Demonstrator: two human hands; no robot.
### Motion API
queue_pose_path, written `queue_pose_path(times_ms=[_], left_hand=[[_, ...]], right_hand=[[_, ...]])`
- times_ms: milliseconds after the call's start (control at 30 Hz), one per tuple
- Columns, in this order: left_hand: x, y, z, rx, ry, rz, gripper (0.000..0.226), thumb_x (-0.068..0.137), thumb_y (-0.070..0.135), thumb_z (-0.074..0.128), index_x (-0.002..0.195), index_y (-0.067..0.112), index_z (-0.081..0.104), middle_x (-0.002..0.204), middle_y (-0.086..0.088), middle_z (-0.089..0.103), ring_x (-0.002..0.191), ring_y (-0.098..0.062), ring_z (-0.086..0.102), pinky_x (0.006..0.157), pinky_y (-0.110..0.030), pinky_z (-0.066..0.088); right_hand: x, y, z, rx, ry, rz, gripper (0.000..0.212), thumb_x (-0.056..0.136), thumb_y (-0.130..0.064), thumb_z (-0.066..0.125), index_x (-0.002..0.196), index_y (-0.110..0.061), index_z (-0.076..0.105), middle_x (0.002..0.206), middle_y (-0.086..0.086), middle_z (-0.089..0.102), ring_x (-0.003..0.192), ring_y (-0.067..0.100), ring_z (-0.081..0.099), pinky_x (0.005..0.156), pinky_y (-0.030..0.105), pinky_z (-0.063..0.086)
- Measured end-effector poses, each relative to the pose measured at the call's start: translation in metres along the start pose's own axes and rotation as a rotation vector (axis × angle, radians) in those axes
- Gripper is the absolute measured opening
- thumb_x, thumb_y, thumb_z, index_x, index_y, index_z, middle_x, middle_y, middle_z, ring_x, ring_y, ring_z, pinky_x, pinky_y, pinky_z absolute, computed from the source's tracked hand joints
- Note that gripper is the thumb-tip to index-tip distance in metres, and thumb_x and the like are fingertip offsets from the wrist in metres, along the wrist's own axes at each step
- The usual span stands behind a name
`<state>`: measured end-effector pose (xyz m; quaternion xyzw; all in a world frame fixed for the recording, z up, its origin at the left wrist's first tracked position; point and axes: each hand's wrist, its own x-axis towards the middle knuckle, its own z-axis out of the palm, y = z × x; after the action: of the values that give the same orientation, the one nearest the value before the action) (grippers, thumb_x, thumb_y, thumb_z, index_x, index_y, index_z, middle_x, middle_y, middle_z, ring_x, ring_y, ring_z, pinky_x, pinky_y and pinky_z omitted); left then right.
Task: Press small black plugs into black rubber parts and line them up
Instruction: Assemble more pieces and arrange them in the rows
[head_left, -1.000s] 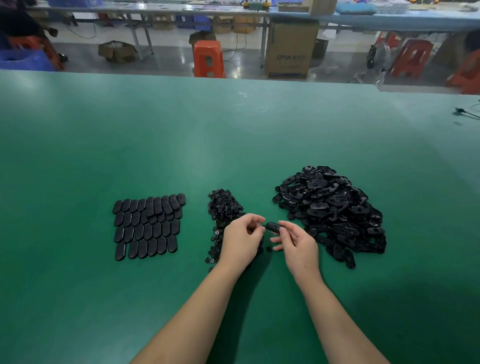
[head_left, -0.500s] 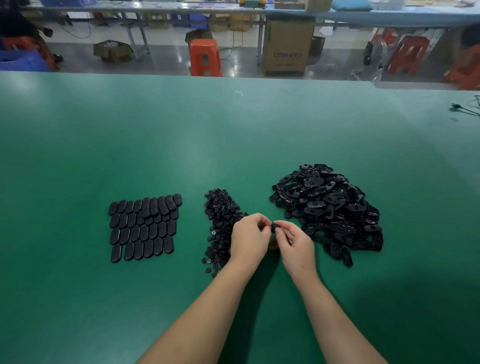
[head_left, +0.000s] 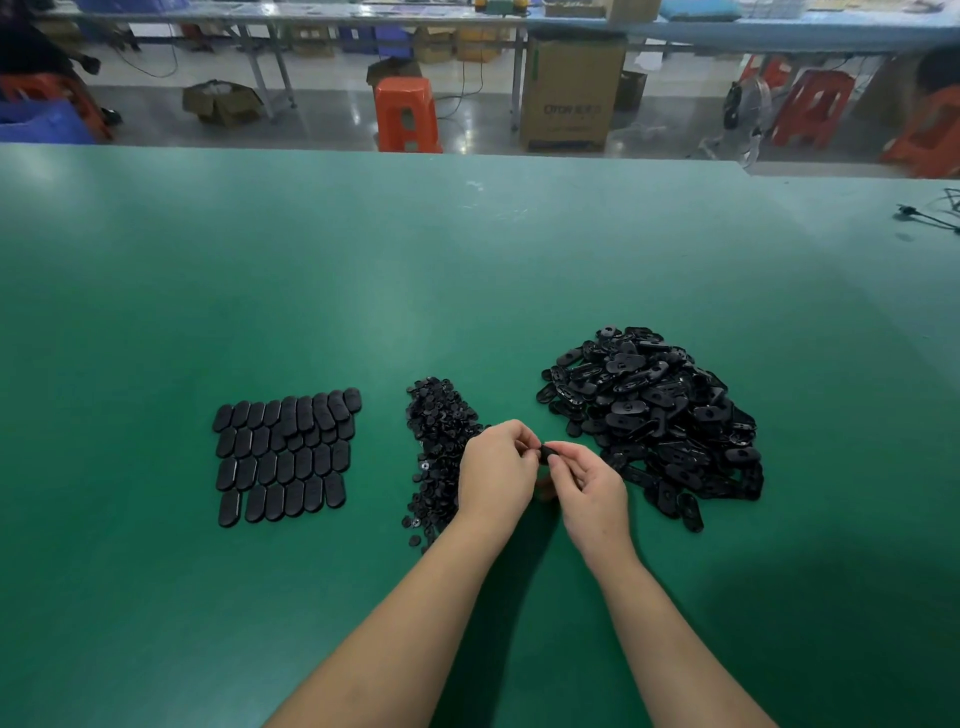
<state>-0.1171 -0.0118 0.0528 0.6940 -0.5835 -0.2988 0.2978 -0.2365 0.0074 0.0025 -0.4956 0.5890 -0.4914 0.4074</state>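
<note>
Both hands have closed in since a second ago: your left hand (head_left: 496, 467) and right hand (head_left: 589, 486) now pinch one small black oval rubber part (head_left: 546, 453) between them (plug probably seating). Finished rows (head_left: 285, 454) sit well left.

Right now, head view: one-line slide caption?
Both hands, left hand and right hand, pinch one black rubber part between plug pile, loose-part heap and lined-up rows.

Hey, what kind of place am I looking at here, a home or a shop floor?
Most likely a small factory assembly floor: a long green workbench with rubber parts laid in rows, a loose pile of parts, and cardboard cartons and plastic stools behind.
</note>
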Motion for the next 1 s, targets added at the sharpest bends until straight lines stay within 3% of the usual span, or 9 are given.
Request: queue_pose_path(times_ms=[100,200,300,367,467,600,700,867,1000], left_hand=[[0.001,0.002,0.002,0.033,0.025,-0.007,0.007,0.089,0.018,0.067,0.088,0.024,0.064,0.084,0.009,0.066,0.079,-0.010,0.061,0.071,-0.028,0.051],[0.004,0.001,0.002,0.035,0.029,-0.002,0.010,0.087,0.021,0.073,0.089,0.024,0.064,0.087,0.008,0.066,0.083,-0.012,0.061,0.074,-0.027,0.049],[0.008,-0.002,0.000,0.030,0.004,0.029,0.029,0.085,0.023,0.077,0.112,0.020,0.069,0.106,0.005,0.066,0.099,-0.013,0.060,0.087,-0.027,0.048],[0.008,-0.002,-0.002,0.029,-0.032,0.039,0.033,0.084,0.023,0.078,0.116,0.018,0.071,0.108,0.004,0.071,0.101,-0.013,0.064,0.093,-0.028,0.050],[0.007,0.000,-0.004,0.019,-0.052,0.046,0.015,0.082,0.022,0.079,0.096,0.018,0.075,0.089,0.005,0.073,0.085,-0.012,0.066,0.084,-0.028,0.053],[0.008,0.001,-0.007,-0.081,-0.095,-0.008,0.011,0.078,0.019,0.082,0.084,0.017,0.073,0.078,0.007,0.069,0.071,-0.008,0.060,0.064,-0.016,0.044],[0.007,0.000,-0.007,-0.155,-0.121,-0.040,0.012,0.077,0.019,0.083,0.084,0.017,0.073,0.075,0.006,0.068,0.064,-0.006,0.057,0.059,-0.017,0.042],[0.004,-0.001,-0.003,-0.208,-0.133,-0.059,0.011,0.080,0.019,0.083,0.085,0.016,0.074,0.077,0.003,0.070,0.066,-0.009,0.060,0.061,-0.018,0.048],[0.003,-0.001,-0.003,-0.208,-0.133,-0.056,0.004,0.085,0.016,0.077,0.087,0.019,0.075,0.077,0.006,0.070,0.065,-0.007,0.061,0.052,-0.010,0.044]], right_hand=[[0.000,0.000,0.000,0.037,0.008,0.009,0.029,0.099,-0.006,0.060,0.097,-0.032,0.071,0.089,-0.012,0.078,0.074,0.009,0.073,0.069,0.020,0.056],[0.001,0.002,-0.001,0.076,0.008,0.032,0.028,0.100,-0.004,0.058,0.099,-0.029,0.071,0.089,-0.005,0.078,0.069,0.015,0.073,0.070,0.032,0.060],[0.002,0.004,-0.001,0.100,0.008,0.038,0.027,0.101,-0.004,0.056,0.100,-0.026,0.070,0.085,-0.001,0.078,0.064,0.015,0.069,0.068,0.034,0.059],[0.002,0.005,-0.001,0.102,0.010,0.034,0.028,0.101,-0.004,0.055,0.099,-0.027,0.070,0.084,-0.001,0.077,0.062,0.013,0.067,0.066,0.031,0.057],[0.002,0.006,-0.001,0.107,0.012,0.041,0.027,0.102,-0.005,0.053,0.098,-0.026,0.070,0.084,0.001,0.077,0.063,0.016,0.068,0.067,0.033,0.057],[0.002,0.005,-0.001,0.110,0.004,0.033,0.023,0.103,-0.008,0.054,0.096,-0.025,0.068,0.083,0.003,0.076,0.065,0.018,0.069,0.071,0.040,0.059],[0.002,0.004,-0.001,0.091,-0.012,0.018,0.021,0.102,-0.009,0.056,0.095,-0.025,0.067,0.084,0.000,0.076,0.064,0.014,0.067,0.071,0.039,0.059],[0.002,0.003,-0.001,0.046,-0.007,0.013,0.023,0.102,-0.009,0.056,0.095,-0.028,0.065,0.085,-0.008,0.075,0.065,0.006,0.064,0.065,0.025,0.054],[0.002,0.004,-0.002,0.022,0.005,0.000,0.025,0.102,-0.012,0.056,0.094,-0.034,0.065,0.088,-0.009,0.075,0.068,0.005,0.066,0.067,0.025,0.055]])
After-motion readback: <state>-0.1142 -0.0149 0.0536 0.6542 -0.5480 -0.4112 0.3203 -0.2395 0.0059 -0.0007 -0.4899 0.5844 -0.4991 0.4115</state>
